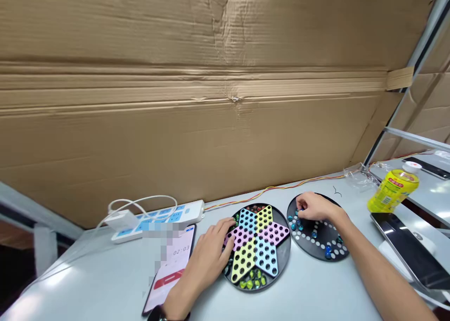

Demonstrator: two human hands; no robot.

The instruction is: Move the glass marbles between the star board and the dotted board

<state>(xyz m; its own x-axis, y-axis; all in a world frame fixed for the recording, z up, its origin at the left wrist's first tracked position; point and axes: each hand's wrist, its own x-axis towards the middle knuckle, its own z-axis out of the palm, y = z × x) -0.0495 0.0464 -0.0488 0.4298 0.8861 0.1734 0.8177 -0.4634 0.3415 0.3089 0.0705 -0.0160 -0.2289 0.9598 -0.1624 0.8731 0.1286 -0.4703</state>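
Note:
A round black Chinese checkers board (286,260) with a pastel six-pointed star lies on the table. My left hand (215,246) rests on its left edge, fingers stretched out and apart. Yellow-green marbles (253,279) sit in the rim section nearest me; red marbles (252,209) lie in the far one. To the right is a second black disc (309,251) with pale dots and several blue marbles (328,251) on it. Over its far part, my right hand (312,205) is closed with fingertips pinched downward. What they grip, if anything, is hidden.
Left of the board lie a phone (172,267) showing a timer and a white power strip (191,212) with a plugged-in charger (121,220). At right stand a yellow drink bottle (392,190) and a dark phone (409,246). A cardboard wall (197,143) rises behind.

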